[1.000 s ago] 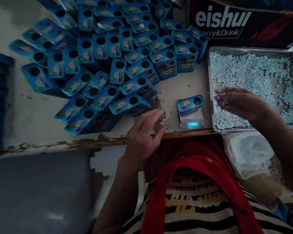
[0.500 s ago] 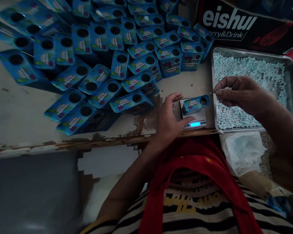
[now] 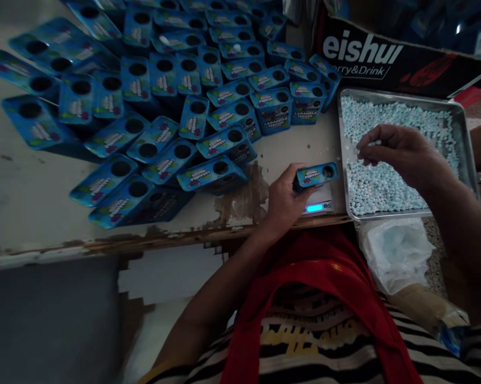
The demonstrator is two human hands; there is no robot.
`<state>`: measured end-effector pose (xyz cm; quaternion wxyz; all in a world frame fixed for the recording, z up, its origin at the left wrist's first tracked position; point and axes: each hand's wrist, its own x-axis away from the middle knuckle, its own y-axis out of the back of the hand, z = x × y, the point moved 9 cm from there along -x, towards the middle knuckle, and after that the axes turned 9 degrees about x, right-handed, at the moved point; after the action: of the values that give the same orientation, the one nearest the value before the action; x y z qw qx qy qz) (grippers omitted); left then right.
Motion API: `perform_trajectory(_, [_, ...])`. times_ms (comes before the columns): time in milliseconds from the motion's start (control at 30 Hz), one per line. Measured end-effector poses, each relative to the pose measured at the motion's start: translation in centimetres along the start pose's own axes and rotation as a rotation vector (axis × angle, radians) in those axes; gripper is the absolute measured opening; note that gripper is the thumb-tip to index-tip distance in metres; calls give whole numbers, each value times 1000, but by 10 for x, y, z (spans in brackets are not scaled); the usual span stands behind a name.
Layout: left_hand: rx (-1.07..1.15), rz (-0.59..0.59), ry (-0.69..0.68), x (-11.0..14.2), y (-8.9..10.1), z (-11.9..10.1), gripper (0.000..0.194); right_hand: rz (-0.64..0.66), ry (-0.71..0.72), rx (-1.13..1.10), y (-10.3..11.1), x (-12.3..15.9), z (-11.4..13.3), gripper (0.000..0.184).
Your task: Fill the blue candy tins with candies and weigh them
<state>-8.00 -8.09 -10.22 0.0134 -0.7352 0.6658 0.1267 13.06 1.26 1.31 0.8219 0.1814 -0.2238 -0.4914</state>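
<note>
My left hand [image 3: 286, 197] is wrapped round a small blue candy box [image 3: 315, 176] with a round hole in its top; pale candies show inside the hole. Under the box is a small digital scale [image 3: 322, 205] with a lit blue display, partly hidden by the box and hand. My right hand [image 3: 400, 154] is over a metal tray [image 3: 346, 205] of pale blue and white candies [image 3: 368, 194]. Its fingers are pinched together, with a few of these small candies showing between them.
Many similar blue boxes [image 3: 212, 173] with round holes stand close together on the left and far part of the table [image 3: 36, 197]. A black printed carton [image 3: 384, 58] stands behind the tray. A clear plastic bag [image 3: 396, 250] is below the tray's near edge.
The left hand, open beside the scale before, has closed round the blue box. My right hand has shifted from the tray's left rim to farther over the candies.
</note>
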Motion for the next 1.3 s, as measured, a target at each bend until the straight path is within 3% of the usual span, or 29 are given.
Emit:
perform_trajectory(133, [-224,146,-210,-23,-18,-29,34,-151,-49,-74,17,15,-59,21])
perform_trajectory(200, [-380,229,-345,-34,-31,-55,38,-330,-99,-286,17,24,-90,24])
perform_trajectory(267, [-489,277,-483,-41,-47,-84,38,-442,-167,-595,2,30,-115,26])
perform_trajectory(400, [-556,324,-666,-45,-81,-120,35,-323,-277,-1184,-52,27,-126,26])
perform_trajectory(533, [-543,305,-623,-53,-99,-103,31,-303,-323,-1475,-68,34,-122,22])
perform_trajectory(700, [-366,236,-500,-57,-95,-72,31,-262,-382,-1425,-61,48,-133,20])
perform_trajectory(867, [-219,124,-352,-46,-62,-69,23,-213,-362,-1222,-49,52,-136,8])
perform_trajectory(967, [-163,75,-201,-30,-33,-58,27,-249,-239,-891,-25,58,-120,18])
perform_trajectory(1100, [-176,40,-141,-11,-5,-48,25,-463,-3,-280,17,66,-83,20])
perform_trajectory(1133, [-198,59,-188,-9,-3,-52,24,-482,8,-255,16,64,-79,21])
perform_trajectory(1200, [-253,120,-352,-7,-7,-69,32,-436,-47,-432,-2,55,-83,29])
perform_trajectory(1300, [-337,160,-601,-6,-18,-99,41,-210,-196,-834,-60,37,-92,40])
